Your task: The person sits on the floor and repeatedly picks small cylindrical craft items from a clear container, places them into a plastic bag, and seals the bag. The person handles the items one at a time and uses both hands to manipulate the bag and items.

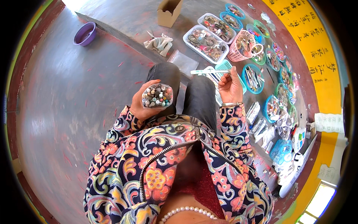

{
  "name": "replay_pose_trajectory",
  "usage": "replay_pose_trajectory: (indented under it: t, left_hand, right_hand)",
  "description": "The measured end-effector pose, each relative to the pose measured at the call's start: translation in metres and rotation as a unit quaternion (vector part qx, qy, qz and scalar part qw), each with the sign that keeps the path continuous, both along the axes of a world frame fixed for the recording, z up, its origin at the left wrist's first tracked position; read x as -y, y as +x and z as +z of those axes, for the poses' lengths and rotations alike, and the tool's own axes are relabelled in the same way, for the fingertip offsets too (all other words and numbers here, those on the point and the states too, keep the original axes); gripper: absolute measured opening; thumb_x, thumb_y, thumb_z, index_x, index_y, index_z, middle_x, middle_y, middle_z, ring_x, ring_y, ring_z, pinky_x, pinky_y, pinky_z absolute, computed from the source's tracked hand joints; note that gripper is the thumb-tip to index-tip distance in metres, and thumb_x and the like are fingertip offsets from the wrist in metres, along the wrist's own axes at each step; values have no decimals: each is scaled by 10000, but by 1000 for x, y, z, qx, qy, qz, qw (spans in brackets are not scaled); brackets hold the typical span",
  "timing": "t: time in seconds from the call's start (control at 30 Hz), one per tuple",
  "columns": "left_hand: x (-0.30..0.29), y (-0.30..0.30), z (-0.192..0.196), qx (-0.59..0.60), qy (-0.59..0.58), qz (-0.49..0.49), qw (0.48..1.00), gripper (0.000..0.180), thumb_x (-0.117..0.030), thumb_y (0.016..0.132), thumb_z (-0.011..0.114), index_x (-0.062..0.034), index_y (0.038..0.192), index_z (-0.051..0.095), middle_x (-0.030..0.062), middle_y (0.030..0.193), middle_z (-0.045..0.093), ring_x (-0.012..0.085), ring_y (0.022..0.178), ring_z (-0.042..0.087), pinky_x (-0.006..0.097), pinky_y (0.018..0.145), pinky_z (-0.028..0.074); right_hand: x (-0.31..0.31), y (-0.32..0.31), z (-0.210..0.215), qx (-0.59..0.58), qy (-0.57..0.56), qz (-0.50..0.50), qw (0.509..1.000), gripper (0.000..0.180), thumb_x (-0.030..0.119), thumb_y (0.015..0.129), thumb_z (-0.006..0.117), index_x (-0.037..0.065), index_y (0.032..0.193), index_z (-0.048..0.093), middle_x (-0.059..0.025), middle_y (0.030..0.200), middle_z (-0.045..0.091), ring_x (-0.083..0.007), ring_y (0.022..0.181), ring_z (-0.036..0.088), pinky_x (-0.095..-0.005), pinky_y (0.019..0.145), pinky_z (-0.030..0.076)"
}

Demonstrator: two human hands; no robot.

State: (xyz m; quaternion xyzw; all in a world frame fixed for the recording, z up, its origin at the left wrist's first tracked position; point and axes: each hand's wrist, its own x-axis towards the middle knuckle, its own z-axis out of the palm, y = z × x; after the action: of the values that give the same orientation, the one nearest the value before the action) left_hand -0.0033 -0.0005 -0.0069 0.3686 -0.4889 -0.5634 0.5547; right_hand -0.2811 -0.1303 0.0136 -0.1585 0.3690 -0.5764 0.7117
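My left hand [138, 103] is wrapped round a bundle of pens [158, 95] in what looks like a clear bag or holder. Their many coloured ends face up, packed close together, above my left thigh. Over my right knee, my right hand [232, 90] pinches one slim whitish pen [209, 71] with pale green marks. It lies nearly level and points left, apart from the bundle. Under that hand are a white basket [214, 80] and a teal basket [223, 65], partly hidden by it. A blue round basket [253, 79] full of pens stands just to the right.
White trays [223, 56] and a pink basket [235, 56] hold small goods ahead. Several round baskets [273, 59] line the right. Clear packets [257, 125] lie near my right elbow. A cloth [159, 44], a cardboard box [169, 14] and a purple basin [85, 34] sit farther off.
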Motion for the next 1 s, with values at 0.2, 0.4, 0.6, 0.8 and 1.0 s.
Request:
replay_pose_trajectory:
  t: [0.2, 0.4, 0.6, 0.8, 1.0]
  left_hand:
    - [2, -2, -2, -25, -5, -8, 1000, 781, -11, 636, 745, 19, 1276, 298, 113, 1139, 533, 179, 1040, 534, 300, 903, 426]
    - [2, -6, 5, 36, -30, 32, 998, 748, 4, 644, 739, 27, 1260, 314, 138, 1118, 541, 198, 1025, 539, 316, 900, 433]
    - [4, -4, 3, 76, -36, 51, 995, 756, -2, 615, 751, 30, 1244, 334, 127, 1119, 537, 188, 1015, 541, 308, 887, 439]
    - [3, -3, 3, 99, -27, 73, 992, 766, -28, 602, 763, 29, 1242, 346, 116, 1110, 542, 182, 1004, 547, 300, 877, 442]
    - [5, -6, 6, 92, -36, 61, 993, 766, 4, 617, 748, 21, 1257, 327, 121, 1109, 547, 184, 1006, 550, 313, 886, 441]
  right_hand:
    - [18, -47, -28, -33, 15, -45, 998, 120, 131, 797, 635, 42, 845, 569, -40, 718, 587, -130, 629, 566, -219, 514, 439]
    - [17, -116, -138, -152, 117, -76, 979, 134, 118, 805, 596, 30, 900, 561, -68, 767, 609, -162, 686, 606, -235, 532, 470]
    - [-6, -141, -221, -137, 226, -77, 961, 159, 80, 808, 574, 4, 941, 532, -106, 744, 588, -178, 639, 591, -227, 488, 463]
    - [18, -121, -231, -158, 215, -84, 960, 204, 36, 803, 523, -37, 993, 515, -175, 781, 586, -172, 596, 555, -232, 458, 441]
    - [40, -140, -234, -245, 258, -25, 934, 312, 13, 771, 543, -51, 1061, 445, -173, 719, 565, -173, 499, 512, -246, 417, 410]
